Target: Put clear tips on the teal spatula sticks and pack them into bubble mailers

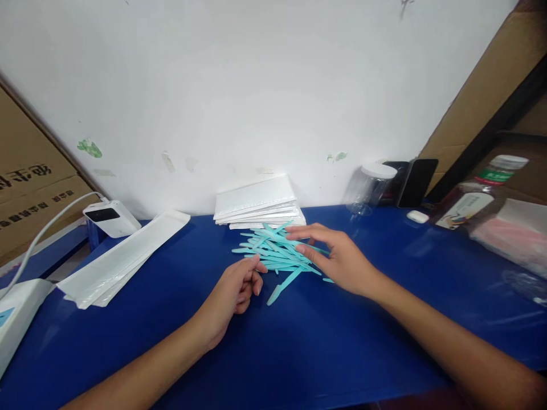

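Note:
A loose pile of turquoise eyebrow razors (277,249) lies crisscrossed on the blue table, and one razor (284,286) sticks out toward the front. My right hand (331,253) reaches over the pile's right side, thumb and fingers apart, touching or just above the razors; no razor is gripped in it. At the pile's front left rests my left hand (239,285), its fingers loosely curled and thumb close to the index finger, with nothing visible in it. Behind the pile, a stack of white padded envelopes (258,200) leans near the wall.
More white envelopes (128,256) lie at the left, beside a white device with a dark screen (111,218) and its cable. At the right stand a clear jar with white lid (371,185), a black phone (417,182), a bottle (474,196) and a pink package (513,233).

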Demonstrator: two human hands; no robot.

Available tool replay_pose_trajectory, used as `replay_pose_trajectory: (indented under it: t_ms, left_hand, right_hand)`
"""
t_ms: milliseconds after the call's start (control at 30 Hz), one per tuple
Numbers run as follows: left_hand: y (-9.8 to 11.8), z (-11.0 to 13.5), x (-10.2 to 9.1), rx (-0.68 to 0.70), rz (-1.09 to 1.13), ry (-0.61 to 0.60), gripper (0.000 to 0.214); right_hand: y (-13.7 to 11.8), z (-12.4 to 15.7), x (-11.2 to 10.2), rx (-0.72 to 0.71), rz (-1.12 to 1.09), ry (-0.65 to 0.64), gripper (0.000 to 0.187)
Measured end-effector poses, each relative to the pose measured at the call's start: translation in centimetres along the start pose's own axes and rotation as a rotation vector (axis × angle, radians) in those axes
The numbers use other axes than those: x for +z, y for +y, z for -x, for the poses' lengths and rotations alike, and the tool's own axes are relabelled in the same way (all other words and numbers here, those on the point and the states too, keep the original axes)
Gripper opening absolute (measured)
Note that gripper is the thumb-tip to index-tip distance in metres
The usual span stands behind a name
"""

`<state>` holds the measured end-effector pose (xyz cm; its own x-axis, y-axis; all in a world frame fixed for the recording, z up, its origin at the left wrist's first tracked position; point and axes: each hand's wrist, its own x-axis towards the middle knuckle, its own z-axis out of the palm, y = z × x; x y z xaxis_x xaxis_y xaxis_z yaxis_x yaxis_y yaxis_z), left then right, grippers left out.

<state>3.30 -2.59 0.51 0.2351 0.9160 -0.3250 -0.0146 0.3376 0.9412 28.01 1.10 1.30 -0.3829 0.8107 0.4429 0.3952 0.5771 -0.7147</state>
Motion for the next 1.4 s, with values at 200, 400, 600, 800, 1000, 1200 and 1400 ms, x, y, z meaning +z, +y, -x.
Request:
replay_pose_trajectory:
  t_ms: [200, 400, 600, 800, 1000, 1200, 1400]
  left_hand:
    - [0.3, 0.2, -1.1, 0.123, -0.01, -0.127, 0.048]
    - [-0.2, -0.1, -1.8, 0.218, -0.06, -0.219, 0.027]
    - [-0.1, 0.3, -1.3, 0.223, 0.03, -0.248, 0.042]
    - [-0.2, 0.3, -0.8, 0.221, -0.047, -0.175, 0.059]
    - [-1.1, 0.0, -0.5, 0.275, -0.139, -0.16, 0.059]
    - [-1.4, -0.2, -0.9, 0.406, -0.376, -0.101, 0.029]
    - [-1.1, -0.2, -1.1, 0.486, -0.472, -0.013, 0.023]
  right_hand:
    - [0.9, -0.7, -4.4, -0.029, 0.324, 0.001, 0.027]
    - [1.8, -0.2, -9.1, 0.399, 0.395, -0.598, 0.037]
    - [1.4, 0.4, -7.2, 0.518, 0.332, -0.804, 0.022]
    - [-1.2, 0.6, -5.9, 0.399, -0.116, -0.99, 0.023]
    - [-2.2, 0.3, -2.8, 0.273, -0.535, -0.316, 0.031]
    - [-1.4, 0.1, -2.0, 0.239, -0.582, 0.007, 0.025]
    - [-1.3, -0.1, -2.6, 0.255, -0.495, 0.139, 0.025]
